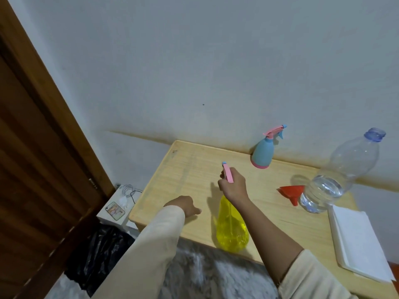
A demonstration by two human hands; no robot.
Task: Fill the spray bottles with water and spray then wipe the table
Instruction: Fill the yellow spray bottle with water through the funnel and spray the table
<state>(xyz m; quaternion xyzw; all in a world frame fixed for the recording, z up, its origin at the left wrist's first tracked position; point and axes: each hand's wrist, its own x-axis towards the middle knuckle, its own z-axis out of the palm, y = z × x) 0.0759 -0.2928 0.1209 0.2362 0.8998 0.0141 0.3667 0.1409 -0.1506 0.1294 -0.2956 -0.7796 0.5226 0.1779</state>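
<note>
Yellow spray bottle [232, 225] is being gripped at its pink head [227, 173] by the right hand [234, 184]. The left hand [185, 206] is resting loosely curled and empty on the table [183, 169]. Spray drifting left risks wetting the phone [115, 209].

My right hand [233, 186] grips the yellow spray bottle [232, 229] by its pink head over the table [183, 169]; my left hand [184, 205] rests on the tabletop.

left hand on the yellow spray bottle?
No, the right hand grips the yellow spray bottle at its pink trigger head, while the left hand rests on the table apart from it.
</note>
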